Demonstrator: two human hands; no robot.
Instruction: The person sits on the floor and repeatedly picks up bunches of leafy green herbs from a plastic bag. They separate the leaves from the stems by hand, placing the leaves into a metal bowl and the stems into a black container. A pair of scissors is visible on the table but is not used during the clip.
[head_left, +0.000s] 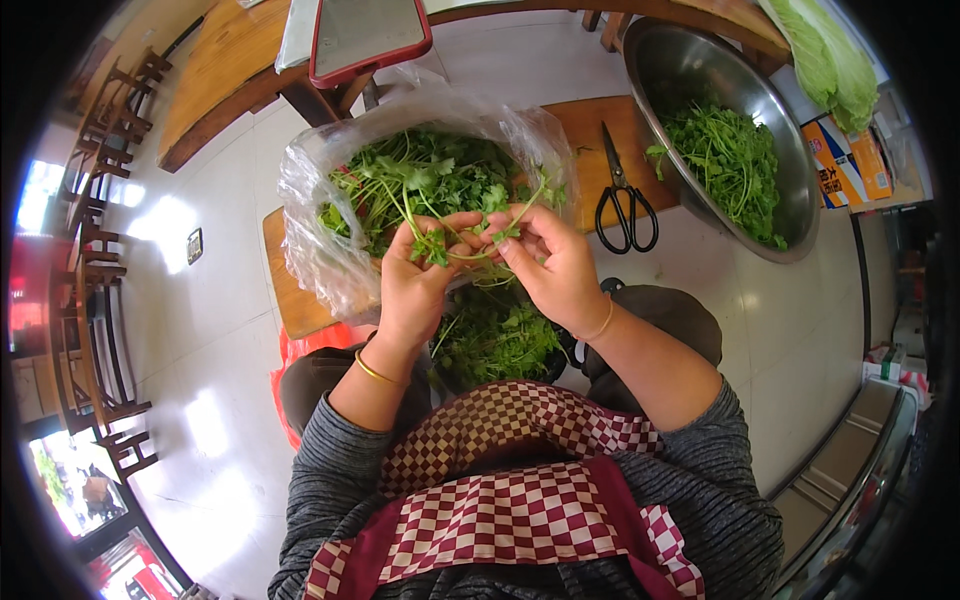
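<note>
My left hand (420, 277) and my right hand (546, 264) are close together above the near edge of a clear plastic bag (319, 259). Between their fingers they hold thin cilantro stems (480, 255) with small leaves. The wide-mouthed bag is full of leafy cilantro (442, 169) and rests on a wooden bench (296, 307). More green sprigs (499, 337) lie low between my knees, in a dark container that is mostly hidden. Black-handled scissors (626, 202) lie to the right of the bag, points away from me, partly past the bench's near edge.
A large steel bowl (799, 225) with green sprigs stands tilted at the right. Beyond it are a leafy cabbage (832, 67) and an orange box (851, 165). A red-framed tray or device (424, 49) juts from the wooden table (210, 82). Red plastic (296, 352) lies beside my left knee.
</note>
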